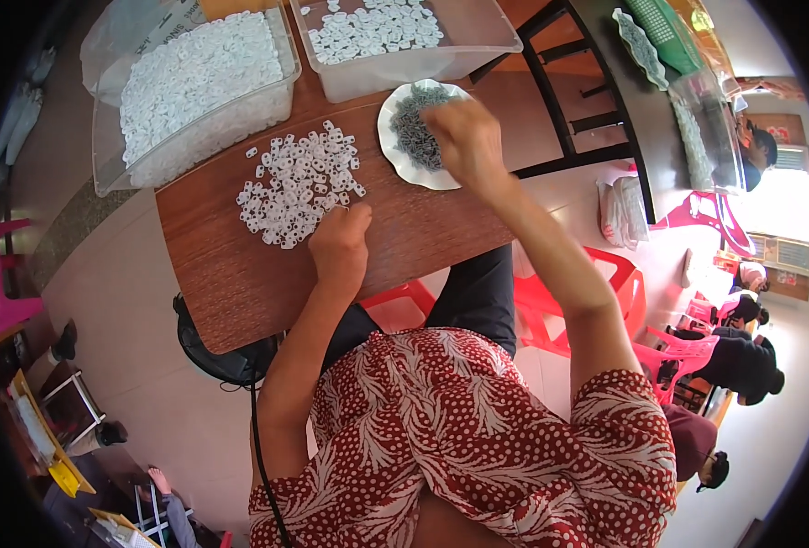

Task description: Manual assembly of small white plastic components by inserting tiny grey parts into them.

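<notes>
My left hand is closed at the near right edge of a loose pile of small white plastic pieces with holes. Its fingertips are tucked away, so what they hold cannot be made out. Over the right part of a white scalloped plate, my right hand has its fingers drawn together. Small grey pieces, possibly screws or wall plugs, are heaped on that plate. The right fingertips reach toward the heap, and anything between them is hidden.
Behind the pile stands a clear tub full of white pieces; a second tub beside it holds fewer. The brown table ends close to my lap. Right are a dark table and red stool; people sit farther off.
</notes>
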A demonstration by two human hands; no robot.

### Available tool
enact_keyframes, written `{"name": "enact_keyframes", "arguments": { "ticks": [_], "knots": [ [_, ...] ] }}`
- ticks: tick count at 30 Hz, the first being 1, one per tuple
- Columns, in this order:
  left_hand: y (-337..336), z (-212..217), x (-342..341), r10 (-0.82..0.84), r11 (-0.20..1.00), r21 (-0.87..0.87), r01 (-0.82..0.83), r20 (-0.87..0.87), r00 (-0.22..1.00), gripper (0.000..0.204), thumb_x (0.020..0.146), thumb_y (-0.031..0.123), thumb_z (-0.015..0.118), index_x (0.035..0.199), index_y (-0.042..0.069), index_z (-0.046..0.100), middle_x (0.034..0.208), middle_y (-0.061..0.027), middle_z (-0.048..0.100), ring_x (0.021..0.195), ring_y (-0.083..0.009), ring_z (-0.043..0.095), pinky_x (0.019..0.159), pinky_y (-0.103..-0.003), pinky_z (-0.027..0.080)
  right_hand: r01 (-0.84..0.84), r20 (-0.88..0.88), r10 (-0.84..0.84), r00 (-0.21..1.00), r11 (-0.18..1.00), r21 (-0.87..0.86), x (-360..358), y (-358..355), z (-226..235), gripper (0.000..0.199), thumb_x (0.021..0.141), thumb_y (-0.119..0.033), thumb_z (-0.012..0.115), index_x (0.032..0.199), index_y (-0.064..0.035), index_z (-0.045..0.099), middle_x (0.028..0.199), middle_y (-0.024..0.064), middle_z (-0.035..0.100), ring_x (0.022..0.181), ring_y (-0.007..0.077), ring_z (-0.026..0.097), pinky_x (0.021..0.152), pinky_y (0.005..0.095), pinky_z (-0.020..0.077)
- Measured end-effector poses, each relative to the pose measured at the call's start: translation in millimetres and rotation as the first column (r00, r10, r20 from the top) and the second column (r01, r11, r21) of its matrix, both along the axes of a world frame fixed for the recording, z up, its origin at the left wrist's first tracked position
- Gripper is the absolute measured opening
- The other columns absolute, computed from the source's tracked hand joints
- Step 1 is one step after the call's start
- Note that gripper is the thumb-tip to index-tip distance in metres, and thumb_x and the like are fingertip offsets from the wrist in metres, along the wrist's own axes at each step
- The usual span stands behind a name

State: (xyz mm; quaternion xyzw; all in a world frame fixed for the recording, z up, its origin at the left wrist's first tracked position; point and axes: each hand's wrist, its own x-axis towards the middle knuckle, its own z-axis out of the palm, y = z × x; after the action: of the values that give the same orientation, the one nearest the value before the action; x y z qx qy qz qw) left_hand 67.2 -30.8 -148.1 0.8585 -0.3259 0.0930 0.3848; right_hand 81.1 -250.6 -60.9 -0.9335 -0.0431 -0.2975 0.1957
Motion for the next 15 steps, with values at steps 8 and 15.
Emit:
{"name": "enact_keyframes", "arguments": {
  "ticks": [8,15],
  "knots": [
    [24,37,-17,-0.361,0.764,-0.517,-0.386,-0.838,0.409,0.007,0.081,0.004,0.063,0.089,0.002,0.062,0.071,0.0018,0.056,0.058,-0.0045,0.048,0.051,-0.018,0.037,0.230,-0.218,-0.217,0.951,0.973,0.034,-61,8,-65,0.006,0.067,-0.006,0.065,0.073,-0.0073,0.063,0.072,0.0099,0.054,0.073,0.0306,0.053,0.060,0.0407,0.0441],
    [27,46,-25,-0.371,0.719,-0.519,-0.461,-0.849,0.377,0.011,0.080,0.005,0.066,0.089,0.000,0.063,0.071,0.0036,0.056,0.058,-0.0021,0.045,0.051,-0.016,0.036,0.228,-0.224,-0.237,0.945,0.971,-0.067,-59,14,-71,0.009,0.069,-0.008,0.066,0.077,-0.0074,0.064,0.076,0.0100,0.054,0.076,0.0299,0.052,0.063,0.0395,0.0439]
  ]
}}
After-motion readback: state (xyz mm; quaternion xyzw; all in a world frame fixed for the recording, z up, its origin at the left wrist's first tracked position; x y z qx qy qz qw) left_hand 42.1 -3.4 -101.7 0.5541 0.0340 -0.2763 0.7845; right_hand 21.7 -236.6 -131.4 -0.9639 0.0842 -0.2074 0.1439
